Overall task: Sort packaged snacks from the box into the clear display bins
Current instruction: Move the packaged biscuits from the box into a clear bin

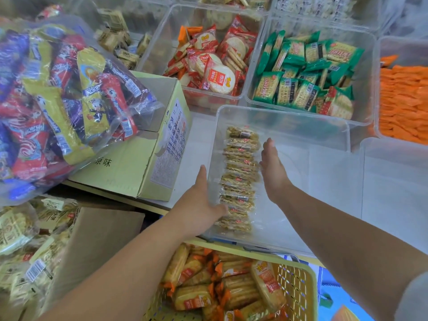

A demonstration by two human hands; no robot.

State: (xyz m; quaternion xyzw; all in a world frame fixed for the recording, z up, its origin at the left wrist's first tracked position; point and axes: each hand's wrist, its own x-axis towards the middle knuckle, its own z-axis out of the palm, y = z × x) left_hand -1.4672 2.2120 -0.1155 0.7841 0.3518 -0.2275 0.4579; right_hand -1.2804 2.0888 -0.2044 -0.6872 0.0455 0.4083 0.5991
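Inside the clear bin, flat open hands, left hand and right hand, should squeeze the packet row straight, gripping nothing.

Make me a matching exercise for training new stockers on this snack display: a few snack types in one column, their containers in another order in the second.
Column one:
1. Round rice crackers in red wrappers
2. Square crackers in green wrappers
3. Row of pale crackers in clear wrappers
4. Golden biscuits in orange-trimmed wrappers

Column two:
A. Yellow plastic basket at the bottom
B. Nearest clear bin, between both hands
C. Clear bin at the back, beside the cardboard box
D. Clear bin next to the orange packets

Pairs: 1-C, 2-D, 3-B, 4-A
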